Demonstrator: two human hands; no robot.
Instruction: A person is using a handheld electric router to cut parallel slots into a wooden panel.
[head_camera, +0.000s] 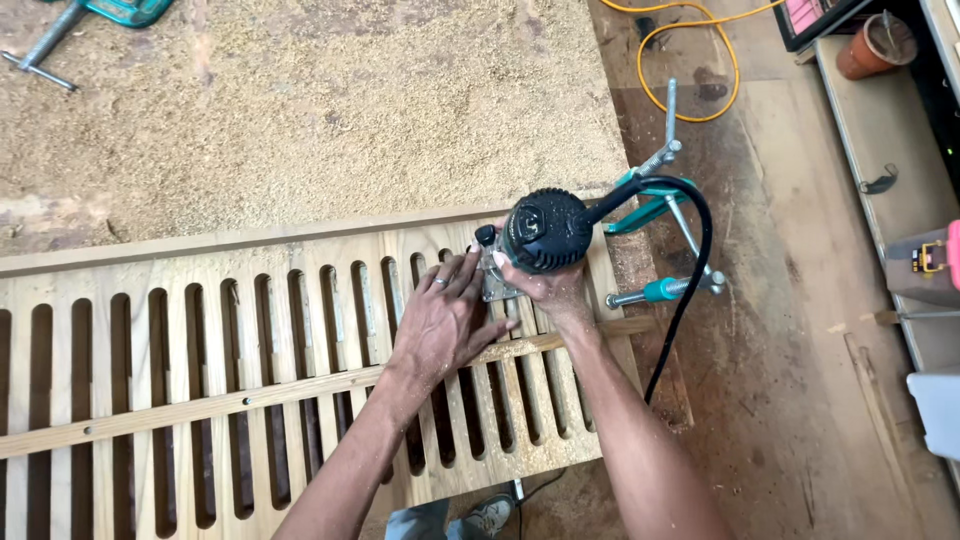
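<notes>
A: We're looking down on a long pale wooden panel (250, 400) cut with a row of upright slots, lying on a sawdust-covered tabletop (300, 110). The right hand (550, 290) is wrapped around a black compact router (545, 230), which stands upright at the panel's far right corner.

B: And the left hand (440, 320)?

A: Spread flat, fingers wide, palm on the panel with the fingertips touching the router's clear base plate (497, 285). It holds nothing.

B: How far along does it look?

A: Well on, I'd judge. Slots run across the panel from the left edge of the picture right up to the router. Whether the last one is cut I can't tell; the tool and hands cover it.

B: What's keeping things steady?

A: A thin wooden strip (200, 405) lies crosswise over the slots, and a teal-handled bar clamp (665, 215) bites the tabletop's right edge just beside the router. Another teal clamp (90, 20) lies at the far left corner.

B: Room to move?

A: Tight on the right: the clamp bars stand close, and the black power cord (690, 270) loops over that edge towards the floor (780, 330). A yellow cable (690, 60) lies well apart beyond. Leftward, the panel is open.
</notes>
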